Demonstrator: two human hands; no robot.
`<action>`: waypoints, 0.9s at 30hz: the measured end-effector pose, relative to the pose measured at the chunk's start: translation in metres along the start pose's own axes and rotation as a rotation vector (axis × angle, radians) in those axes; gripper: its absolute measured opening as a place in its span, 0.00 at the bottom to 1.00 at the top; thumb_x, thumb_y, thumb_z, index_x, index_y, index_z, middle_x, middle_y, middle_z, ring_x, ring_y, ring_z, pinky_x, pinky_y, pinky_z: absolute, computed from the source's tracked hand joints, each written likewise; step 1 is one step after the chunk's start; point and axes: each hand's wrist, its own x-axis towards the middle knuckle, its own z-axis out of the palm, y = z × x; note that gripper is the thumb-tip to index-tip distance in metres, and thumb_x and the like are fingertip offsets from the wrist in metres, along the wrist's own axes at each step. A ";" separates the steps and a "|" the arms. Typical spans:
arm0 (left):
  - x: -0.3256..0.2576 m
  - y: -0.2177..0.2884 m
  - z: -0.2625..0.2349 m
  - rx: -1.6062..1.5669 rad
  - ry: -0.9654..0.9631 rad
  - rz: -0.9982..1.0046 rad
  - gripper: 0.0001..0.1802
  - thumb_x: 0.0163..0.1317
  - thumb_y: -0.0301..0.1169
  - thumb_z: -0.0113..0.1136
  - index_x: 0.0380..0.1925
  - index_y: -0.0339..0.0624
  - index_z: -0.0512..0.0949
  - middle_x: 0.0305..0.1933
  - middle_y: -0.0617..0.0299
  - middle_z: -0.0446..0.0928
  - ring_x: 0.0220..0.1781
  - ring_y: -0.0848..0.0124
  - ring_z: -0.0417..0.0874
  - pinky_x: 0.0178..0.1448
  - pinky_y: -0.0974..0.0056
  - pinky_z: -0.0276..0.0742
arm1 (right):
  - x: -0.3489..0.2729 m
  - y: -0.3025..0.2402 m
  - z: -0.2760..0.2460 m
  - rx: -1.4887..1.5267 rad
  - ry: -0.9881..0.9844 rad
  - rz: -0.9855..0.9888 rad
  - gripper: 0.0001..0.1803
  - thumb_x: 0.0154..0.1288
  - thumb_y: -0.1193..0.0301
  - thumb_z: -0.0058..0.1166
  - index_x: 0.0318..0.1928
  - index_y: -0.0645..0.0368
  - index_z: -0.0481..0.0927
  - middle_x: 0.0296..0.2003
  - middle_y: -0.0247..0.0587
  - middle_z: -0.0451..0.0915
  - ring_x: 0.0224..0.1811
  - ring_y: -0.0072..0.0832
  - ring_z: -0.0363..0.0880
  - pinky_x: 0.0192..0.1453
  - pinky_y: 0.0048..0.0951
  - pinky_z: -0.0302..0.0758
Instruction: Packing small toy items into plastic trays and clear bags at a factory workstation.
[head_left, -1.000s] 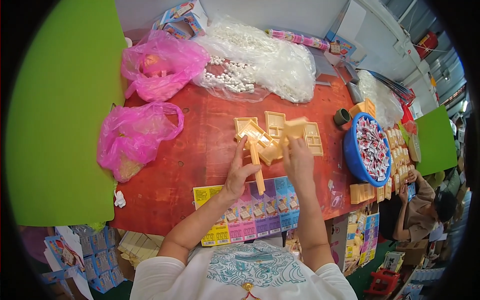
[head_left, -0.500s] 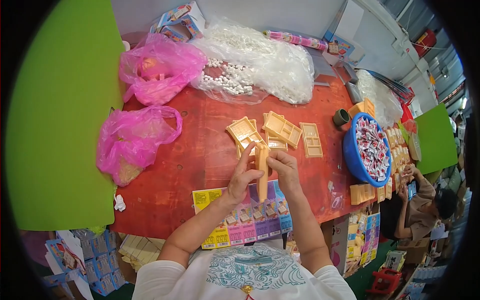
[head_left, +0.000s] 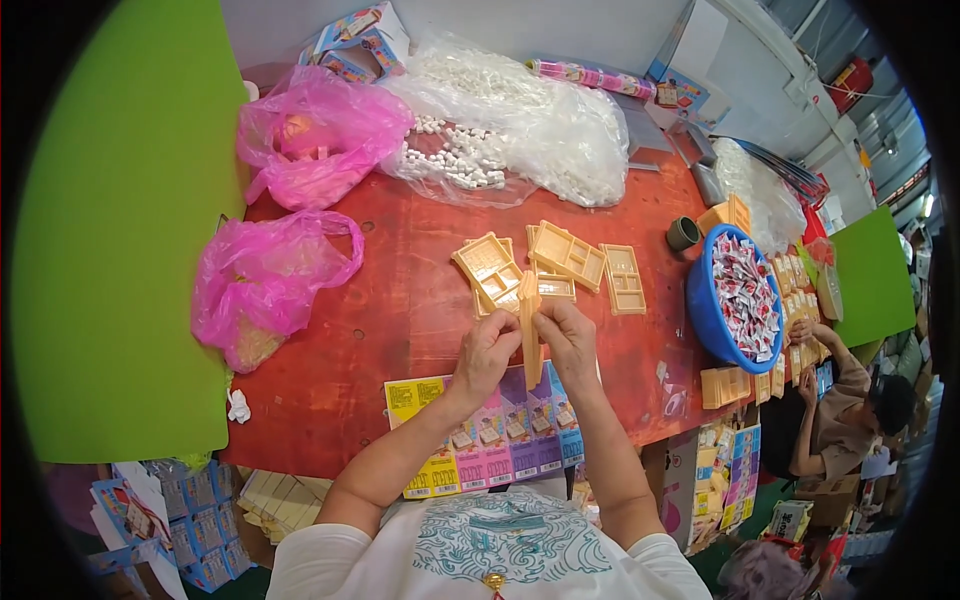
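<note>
Several printed panels lie near fingers gripping tan plastic.

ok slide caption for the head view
Left hand and right hand hold tan plastic near compartmented trays on a red table.

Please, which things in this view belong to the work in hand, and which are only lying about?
Probably in the work:
tan plastic piece, held edge-on between left hand and right hand
loose tan trays, just beyond the hands
colourful printed sheet, lying below them, less surely

Seemingly just lying about:
crumpled white paper
dark green cup
</note>
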 end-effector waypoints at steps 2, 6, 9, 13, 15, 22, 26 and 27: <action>0.001 0.000 0.002 -0.056 -0.004 -0.016 0.09 0.60 0.31 0.54 0.30 0.34 0.73 0.21 0.60 0.72 0.27 0.72 0.75 0.32 0.65 0.70 | 0.000 -0.001 -0.001 -0.004 0.000 0.016 0.06 0.63 0.75 0.54 0.31 0.66 0.77 0.23 0.39 0.73 0.25 0.22 0.72 0.30 0.26 0.69; 0.003 -0.003 0.002 -0.132 -0.043 -0.092 0.08 0.61 0.31 0.52 0.29 0.37 0.73 0.23 0.64 0.73 0.28 0.77 0.74 0.31 0.69 0.69 | 0.000 0.004 -0.009 -0.049 0.045 0.022 0.06 0.64 0.75 0.53 0.32 0.67 0.77 0.24 0.36 0.73 0.26 0.21 0.71 0.31 0.25 0.70; 0.004 -0.008 -0.001 -0.241 -0.051 -0.125 0.08 0.62 0.31 0.51 0.29 0.38 0.74 0.24 0.66 0.73 0.27 0.79 0.74 0.31 0.72 0.70 | 0.007 -0.005 -0.024 -0.259 0.129 -0.081 0.06 0.65 0.75 0.50 0.35 0.67 0.77 0.26 0.38 0.73 0.28 0.24 0.73 0.33 0.25 0.71; 0.001 -0.006 -0.004 -0.279 -0.026 -0.103 0.08 0.64 0.30 0.51 0.29 0.38 0.74 0.26 0.67 0.73 0.26 0.79 0.73 0.32 0.72 0.70 | 0.019 -0.007 -0.031 -0.962 0.256 -0.331 0.06 0.65 0.76 0.50 0.39 0.66 0.78 0.30 0.47 0.73 0.32 0.34 0.76 0.36 0.30 0.72; 0.000 -0.008 -0.006 -0.253 -0.051 -0.109 0.07 0.64 0.30 0.50 0.31 0.39 0.74 0.28 0.67 0.74 0.28 0.79 0.73 0.34 0.73 0.71 | 0.013 -0.011 -0.018 -1.001 0.225 -0.266 0.07 0.64 0.76 0.52 0.40 0.65 0.77 0.33 0.47 0.75 0.34 0.33 0.76 0.37 0.31 0.72; -0.002 -0.013 -0.006 -0.245 -0.109 -0.132 0.06 0.64 0.29 0.48 0.32 0.40 0.74 0.29 0.67 0.75 0.30 0.80 0.74 0.37 0.74 0.72 | -0.003 0.004 0.003 0.053 -0.083 0.219 0.06 0.60 0.74 0.55 0.30 0.64 0.75 0.22 0.31 0.72 0.26 0.16 0.70 0.30 0.22 0.69; 0.002 -0.007 -0.010 -0.269 -0.095 -0.157 0.06 0.64 0.29 0.48 0.32 0.40 0.74 0.29 0.67 0.75 0.29 0.80 0.74 0.37 0.75 0.72 | 0.003 0.007 -0.001 0.303 -0.095 0.336 0.07 0.62 0.73 0.54 0.30 0.64 0.75 0.21 0.32 0.72 0.25 0.17 0.70 0.30 0.22 0.68; 0.005 -0.010 -0.014 -0.266 -0.095 -0.139 0.06 0.64 0.29 0.48 0.32 0.40 0.74 0.29 0.67 0.76 0.30 0.80 0.74 0.37 0.75 0.72 | 0.005 0.011 -0.005 0.286 -0.057 0.278 0.07 0.63 0.72 0.52 0.30 0.63 0.76 0.23 0.30 0.73 0.26 0.16 0.70 0.30 0.21 0.68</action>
